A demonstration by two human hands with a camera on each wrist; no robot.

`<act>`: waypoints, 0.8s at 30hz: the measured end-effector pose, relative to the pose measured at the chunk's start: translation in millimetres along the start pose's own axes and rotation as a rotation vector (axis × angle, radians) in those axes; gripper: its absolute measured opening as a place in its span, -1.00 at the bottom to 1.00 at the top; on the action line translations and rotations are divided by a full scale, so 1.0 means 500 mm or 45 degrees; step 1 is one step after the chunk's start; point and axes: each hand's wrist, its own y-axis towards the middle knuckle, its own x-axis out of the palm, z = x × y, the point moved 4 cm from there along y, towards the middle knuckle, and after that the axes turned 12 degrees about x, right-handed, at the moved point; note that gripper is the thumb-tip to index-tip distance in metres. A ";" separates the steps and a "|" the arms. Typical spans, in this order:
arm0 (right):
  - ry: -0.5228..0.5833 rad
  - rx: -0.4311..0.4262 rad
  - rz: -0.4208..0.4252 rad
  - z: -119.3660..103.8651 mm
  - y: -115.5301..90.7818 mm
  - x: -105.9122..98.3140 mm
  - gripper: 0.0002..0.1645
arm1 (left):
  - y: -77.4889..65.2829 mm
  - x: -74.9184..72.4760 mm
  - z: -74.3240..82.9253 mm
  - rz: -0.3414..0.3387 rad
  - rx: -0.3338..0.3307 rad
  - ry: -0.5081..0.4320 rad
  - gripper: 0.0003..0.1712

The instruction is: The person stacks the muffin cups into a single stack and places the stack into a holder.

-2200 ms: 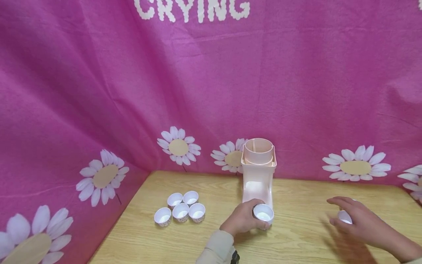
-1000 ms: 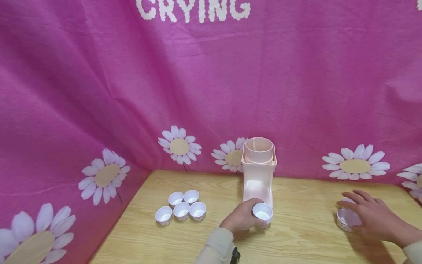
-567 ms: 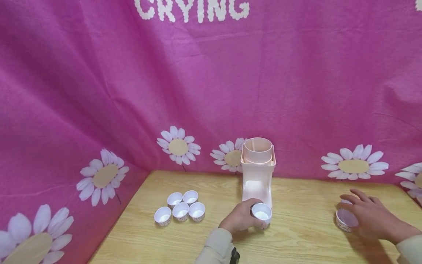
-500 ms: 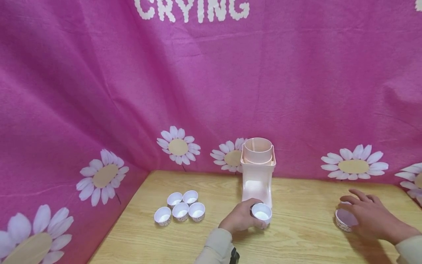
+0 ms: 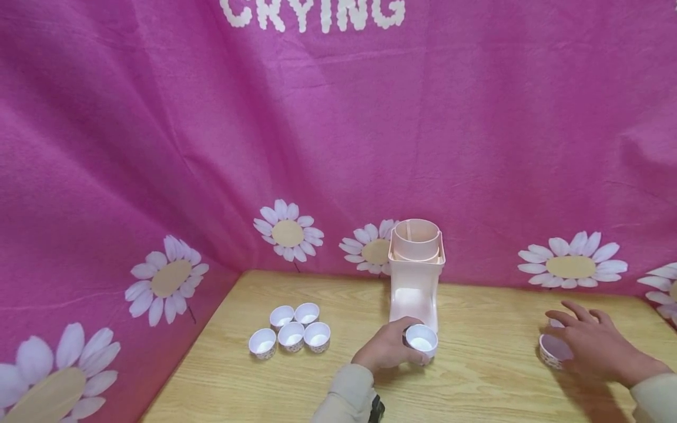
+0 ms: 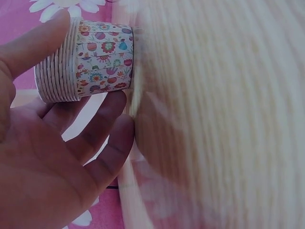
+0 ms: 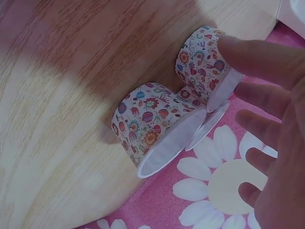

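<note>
My left hand (image 5: 390,348) holds a stack of paper baking cups (image 6: 106,57), gripped by its flowered sides and pleated rims. In the head view its white inside (image 5: 422,339) faces up in front of a pale pink plastic dispenser (image 5: 414,276). Over at the right, my right hand (image 5: 597,346) has its fingers spread above several set-down flowered cups. Its thumb (image 7: 245,57) overlaps the side of the nearest cup (image 7: 196,59), with the other fingers beyond the rim. A second cup (image 7: 152,124) stands beside it, and a third cup (image 7: 208,126) is partly hidden behind them.
Several single paper cups (image 5: 291,336) stand close together on the left of the wooden table (image 5: 233,388). A pink cloth (image 5: 338,129) with daisies hangs along the back and left edges. The dispenser stands against the back cloth, with a round container in its top.
My right hand has shifted rightward and stopped over the right-hand cups, its fingers opening off the front one. The left hand and its stack have stayed in place.
</note>
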 end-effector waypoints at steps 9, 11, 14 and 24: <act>0.043 -0.024 0.102 -0.003 0.000 -0.004 -0.35 | 0.003 0.002 -0.001 0.004 -0.007 -0.002 -0.35; 0.052 -0.019 0.094 -0.004 0.002 -0.004 -0.37 | 0.002 0.002 -0.002 0.002 -0.002 0.000 -0.35; 0.073 -0.004 0.076 -0.007 0.005 -0.005 -0.39 | 0.003 0.002 -0.004 0.004 -0.007 -0.001 -0.35; 0.139 0.002 0.076 -0.015 0.013 -0.007 -0.39 | 0.002 0.003 -0.008 0.002 -0.010 0.006 -0.36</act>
